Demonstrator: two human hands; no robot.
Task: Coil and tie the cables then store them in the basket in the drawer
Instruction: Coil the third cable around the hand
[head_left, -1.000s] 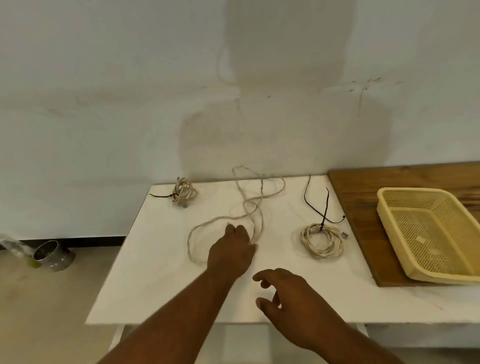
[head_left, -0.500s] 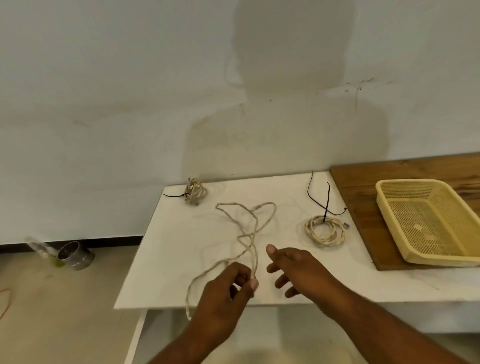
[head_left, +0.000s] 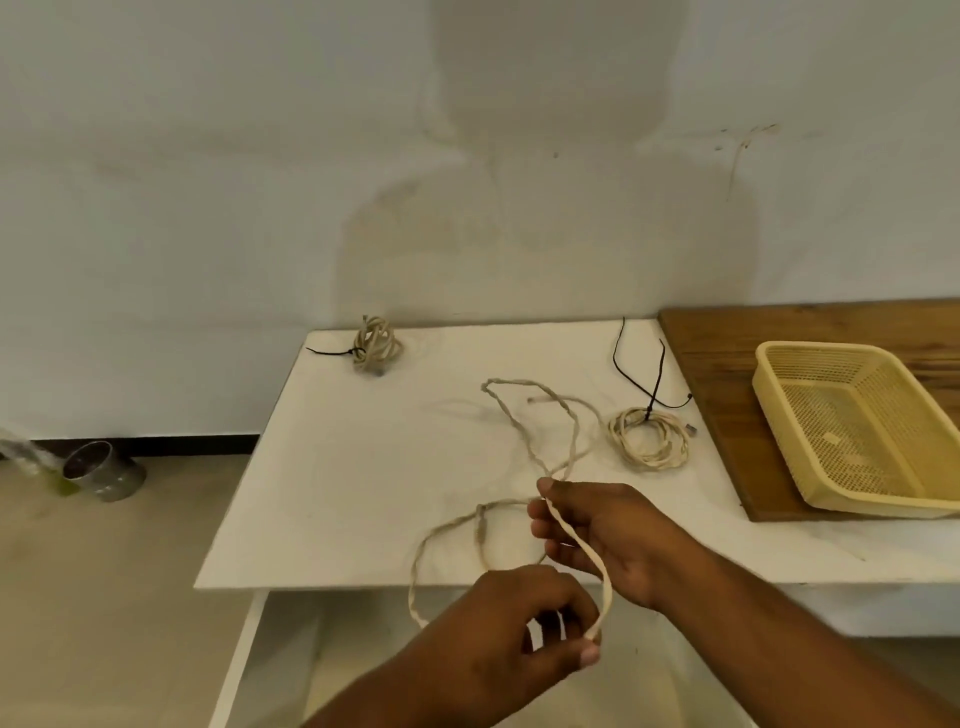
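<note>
The loose cable (head_left: 607, 587) has come to the near edge of the table (head_left: 337, 467): the left hand (head_left: 511, 636) pinches it, and the right hand (head_left: 613, 535) curls its fingers loosely round it. I fear its twisted far length may snarl, or drag the tied coil (head_left: 649, 439) on the right.

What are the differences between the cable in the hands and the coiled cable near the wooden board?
The loose cable sprawls in open loops over the table; the coiled cable is a flat ring. The left hand and right hand both hold the loose cable; the coiled cable lies untouched. A black tie binds the coiled cable; the loose cable shows none. Both are pale beige.
</note>
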